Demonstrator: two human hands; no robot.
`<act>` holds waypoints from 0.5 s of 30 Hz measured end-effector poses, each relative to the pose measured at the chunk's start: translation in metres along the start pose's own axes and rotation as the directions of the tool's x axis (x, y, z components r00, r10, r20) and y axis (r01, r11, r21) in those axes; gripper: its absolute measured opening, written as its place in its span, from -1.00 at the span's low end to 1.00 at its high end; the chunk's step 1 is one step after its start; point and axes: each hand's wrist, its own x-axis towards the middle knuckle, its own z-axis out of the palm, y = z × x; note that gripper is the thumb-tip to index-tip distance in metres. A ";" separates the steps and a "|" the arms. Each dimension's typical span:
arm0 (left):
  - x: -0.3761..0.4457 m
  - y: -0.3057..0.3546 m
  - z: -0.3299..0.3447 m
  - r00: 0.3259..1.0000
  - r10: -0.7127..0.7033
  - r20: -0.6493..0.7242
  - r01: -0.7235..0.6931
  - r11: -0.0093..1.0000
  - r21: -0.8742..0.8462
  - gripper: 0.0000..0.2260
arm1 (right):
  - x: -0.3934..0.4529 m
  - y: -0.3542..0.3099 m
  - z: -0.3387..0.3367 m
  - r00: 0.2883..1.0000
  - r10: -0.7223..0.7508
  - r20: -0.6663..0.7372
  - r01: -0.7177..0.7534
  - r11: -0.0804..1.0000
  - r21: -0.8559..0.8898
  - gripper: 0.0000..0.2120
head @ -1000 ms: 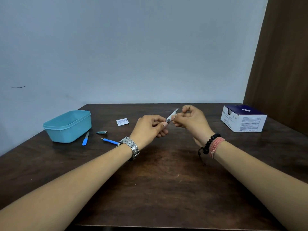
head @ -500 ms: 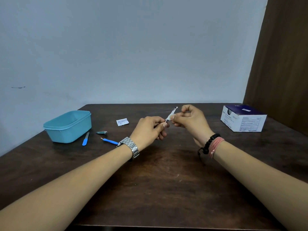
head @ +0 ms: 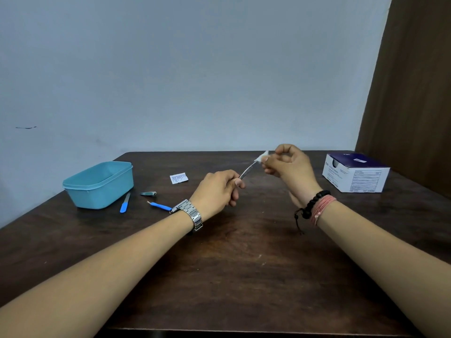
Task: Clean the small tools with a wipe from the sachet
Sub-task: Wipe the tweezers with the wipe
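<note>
Above the counter (head: 244, 276) at twelve o'clock, your right hand (head: 290, 167) has drawn the pinched wipe (head: 261, 157) to the tip of the tweezers (head: 247, 171) your left hand (head: 217, 189) grips, finishing one pass.

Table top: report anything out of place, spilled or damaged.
Nothing is spilled or visibly damaged. The only stray item is the torn sachet, lying flat on the table behind the nail clipper. The left hand holds a metal tool while the right hand pinches a wipe at its tip.
</note>
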 end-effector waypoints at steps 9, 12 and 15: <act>-0.003 0.003 -0.001 0.998 -0.024 0.058 0.027 0.999 -0.047 -0.72 | 0.005 0.000 -0.009 0.998 -0.040 -0.047 0.038 0.998 -0.045 -0.80; -0.003 0.003 0.000 0.996 -0.025 0.089 0.030 0.998 -0.048 -0.71 | 0.005 0.002 -0.008 0.999 -0.048 -0.025 0.047 0.998 -0.050 -0.82; -0.003 0.003 0.001 0.994 -0.020 0.110 0.027 0.998 -0.058 -0.72 | 0.005 0.002 -0.008 0.998 -0.057 -0.012 0.056 0.997 -0.053 -0.83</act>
